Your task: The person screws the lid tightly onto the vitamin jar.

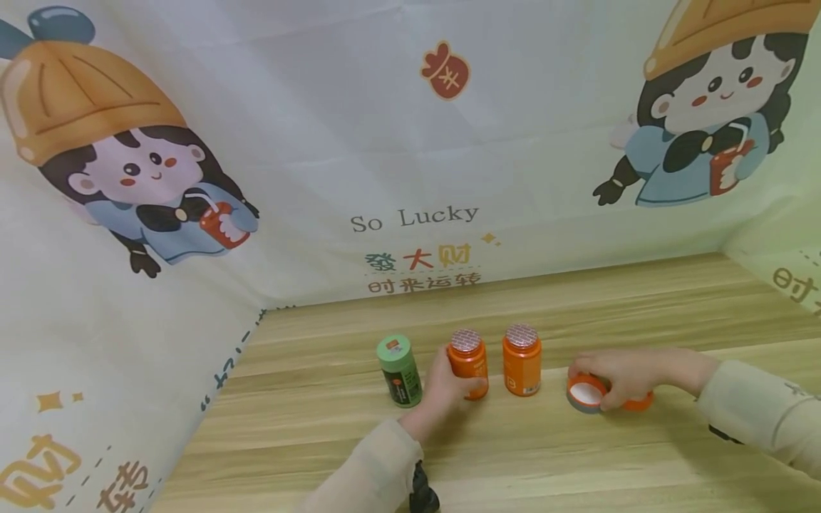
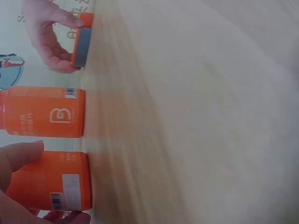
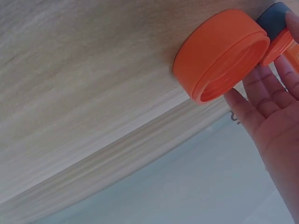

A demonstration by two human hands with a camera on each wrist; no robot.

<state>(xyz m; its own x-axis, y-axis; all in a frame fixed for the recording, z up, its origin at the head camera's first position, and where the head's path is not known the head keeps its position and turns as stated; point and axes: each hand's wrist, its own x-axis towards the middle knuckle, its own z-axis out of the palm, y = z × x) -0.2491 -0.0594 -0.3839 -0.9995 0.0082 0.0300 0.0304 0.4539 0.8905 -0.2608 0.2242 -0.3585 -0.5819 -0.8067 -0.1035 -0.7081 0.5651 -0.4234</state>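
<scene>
My left hand (image 1: 441, 390) is curled round an orange bottle (image 1: 467, 365) standing on the table, its top covered by a silvery patterned seal. In the left wrist view, the thumb and fingers sit on either side of that bottle (image 2: 51, 182). A second, matching orange bottle (image 1: 522, 367) stands just to its right, untouched. With the thumb and fingers, my right hand (image 1: 618, 372) pinches an upturned grey-and-orange cap (image 1: 584, 406) at the table surface. Beside it lies an orange cap (image 3: 212, 51), partly hidden by the right hand in the head view.
A green-lidded dark bottle (image 1: 400, 374) stands left of the left hand. Behind the wooden table (image 1: 333, 456) hangs a printed cloth (image 1: 308, 178), which also covers both sides.
</scene>
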